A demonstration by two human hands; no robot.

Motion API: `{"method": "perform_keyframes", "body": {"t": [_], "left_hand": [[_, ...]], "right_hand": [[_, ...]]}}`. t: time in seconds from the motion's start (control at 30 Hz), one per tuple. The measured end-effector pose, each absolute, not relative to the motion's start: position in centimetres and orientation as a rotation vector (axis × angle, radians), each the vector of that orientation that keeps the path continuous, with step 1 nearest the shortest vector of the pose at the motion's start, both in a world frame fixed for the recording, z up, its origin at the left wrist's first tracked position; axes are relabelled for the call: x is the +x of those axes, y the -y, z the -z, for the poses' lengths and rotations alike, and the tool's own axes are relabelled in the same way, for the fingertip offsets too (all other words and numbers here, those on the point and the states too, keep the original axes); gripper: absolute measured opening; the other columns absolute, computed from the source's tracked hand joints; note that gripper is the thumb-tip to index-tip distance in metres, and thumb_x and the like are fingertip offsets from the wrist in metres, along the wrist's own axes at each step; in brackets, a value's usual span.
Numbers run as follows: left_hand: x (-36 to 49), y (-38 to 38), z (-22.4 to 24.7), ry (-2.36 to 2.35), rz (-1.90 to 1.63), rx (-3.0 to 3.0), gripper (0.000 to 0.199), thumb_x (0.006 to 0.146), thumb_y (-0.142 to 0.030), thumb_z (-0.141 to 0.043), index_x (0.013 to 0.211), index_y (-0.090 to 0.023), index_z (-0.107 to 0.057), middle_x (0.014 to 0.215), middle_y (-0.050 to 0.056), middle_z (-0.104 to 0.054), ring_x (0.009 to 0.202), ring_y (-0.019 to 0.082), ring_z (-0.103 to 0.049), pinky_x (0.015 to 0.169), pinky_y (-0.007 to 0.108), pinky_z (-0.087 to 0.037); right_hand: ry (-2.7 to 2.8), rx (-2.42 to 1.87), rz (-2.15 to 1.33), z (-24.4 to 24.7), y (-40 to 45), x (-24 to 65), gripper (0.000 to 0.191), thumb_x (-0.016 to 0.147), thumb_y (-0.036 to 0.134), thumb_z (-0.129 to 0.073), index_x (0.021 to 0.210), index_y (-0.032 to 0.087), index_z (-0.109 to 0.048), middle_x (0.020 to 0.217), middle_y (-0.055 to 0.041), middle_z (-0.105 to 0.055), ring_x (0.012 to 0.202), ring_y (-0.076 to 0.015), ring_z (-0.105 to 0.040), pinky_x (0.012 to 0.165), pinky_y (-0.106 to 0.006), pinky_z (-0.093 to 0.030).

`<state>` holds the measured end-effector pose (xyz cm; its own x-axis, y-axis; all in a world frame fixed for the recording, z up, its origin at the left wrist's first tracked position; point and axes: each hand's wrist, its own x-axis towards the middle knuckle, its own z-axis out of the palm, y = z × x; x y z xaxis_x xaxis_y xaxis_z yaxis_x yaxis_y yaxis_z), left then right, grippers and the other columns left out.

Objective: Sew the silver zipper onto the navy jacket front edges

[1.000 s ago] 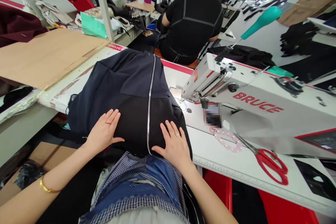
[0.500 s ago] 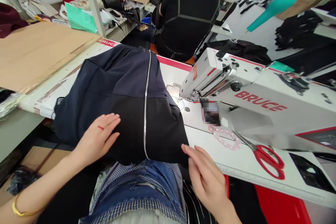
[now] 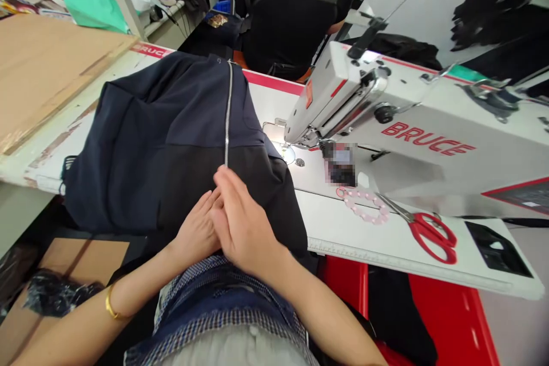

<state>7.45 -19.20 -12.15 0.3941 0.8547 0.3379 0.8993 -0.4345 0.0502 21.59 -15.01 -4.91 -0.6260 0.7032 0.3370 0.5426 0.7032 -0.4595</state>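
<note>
A dark navy and black garment [image 3: 128, 143] is spread over the front of the white sewing table, its silver zipper [image 3: 229, 108] running toward me. Over the zipper's near end, my right hand [image 3: 242, 226] overlaps my left hand [image 3: 199, 226]. The right fingers are extended and close together, with the thumb below them. My left hand lies on the black part, partly hidden behind the right one. Whether either pinches the cloth or zipper is hidden. The sewing machine [image 3: 412, 137] stands just right of the garment.
Red-handled scissors [image 3: 433, 234], a pink beaded ring [image 3: 364, 206] and a black flat item [image 3: 497, 249] lie on the table at right. Cardboard [image 3: 55, 63] covers the left side. A person in black [image 3: 295, 11] sits beyond the table. Red bins [image 3: 454, 309] stand below.
My right hand has moved left from the garment's right edge to the zipper. My left hand has moved right to meet it. The camera view has shifted slightly.
</note>
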Motion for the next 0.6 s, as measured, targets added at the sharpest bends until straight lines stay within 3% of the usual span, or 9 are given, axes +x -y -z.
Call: {"method": "perform_keyframes", "body": {"t": [0.13, 0.23, 0.37, 0.5, 0.6], "left_hand": [[6.0, 20.1, 12.1, 1.685, 0.456, -2.422, 0.092, 0.073, -0.063, -0.052, 0.137, -0.003, -0.025, 0.137, 0.023, -0.036, 0.131, 0.033, -0.028, 0.107, 0.046, -0.022], [4.0, 21.4, 12.7, 1.849, 0.436, -2.3, 0.083, 0.075, -0.051, -0.058, 0.138, -0.009, -0.025, 0.138, 0.021, -0.036, 0.131, 0.033, -0.026, 0.107, 0.048, -0.019], [1.1, 24.9, 14.7, 2.123, 0.608, -2.025, 0.068, 0.074, -0.041, -0.062, 0.132, -0.015, -0.036, 0.141, 0.02, -0.029, 0.133, 0.038, -0.018, 0.104, 0.058, -0.017], [0.6, 28.8, 17.0, 2.622, 1.404, -1.401, 0.086, 0.068, -0.044, -0.065, 0.137, -0.013, -0.024, 0.144, 0.021, -0.018, 0.133, 0.034, -0.019, 0.106, 0.053, -0.021], [2.8, 29.2, 18.0, 2.898, 2.087, -0.872, 0.075, 0.075, -0.053, -0.052, 0.135, -0.015, -0.028, 0.138, 0.019, -0.033, 0.123, 0.03, -0.04, 0.1, 0.049, -0.035]], "right_hand": [[2.618, -1.2, -0.232, 8.3, 14.1, 22.5, 0.059, 0.091, 0.044, -0.034, 0.134, 0.003, -0.033, 0.14, -0.018, -0.034, 0.13, -0.029, -0.028, 0.103, -0.048, -0.027], [2.664, -1.331, -0.114, 9.2, 14.9, 24.4, 0.061, 0.09, 0.045, -0.037, 0.136, 0.007, -0.03, 0.142, -0.016, -0.031, 0.13, -0.0292, -0.026, 0.103, -0.05, -0.022], [2.575, -1.485, 0.025, 9.9, 16.5, 27.1, 0.059, 0.089, 0.046, -0.038, 0.135, 0.01, -0.032, 0.14, -0.0168, -0.033, 0.129, -0.0316, -0.028, 0.1, -0.051, -0.025], [2.288, -1.668, 0.104, 11.2, 17.6, 29.4, 0.065, 0.089, 0.051, -0.031, 0.131, 0.002, -0.033, 0.136, -0.0228, -0.036, 0.125, -0.0321, -0.032, 0.098, -0.049, -0.028], [2.217, -1.693, 0.106, 11.3, 17.5, 29.7, 0.06, 0.09, 0.051, -0.027, 0.125, 0.005, -0.041, 0.129, -0.0202, -0.044, 0.121, -0.0307, -0.037, 0.098, -0.049, -0.028]]}}
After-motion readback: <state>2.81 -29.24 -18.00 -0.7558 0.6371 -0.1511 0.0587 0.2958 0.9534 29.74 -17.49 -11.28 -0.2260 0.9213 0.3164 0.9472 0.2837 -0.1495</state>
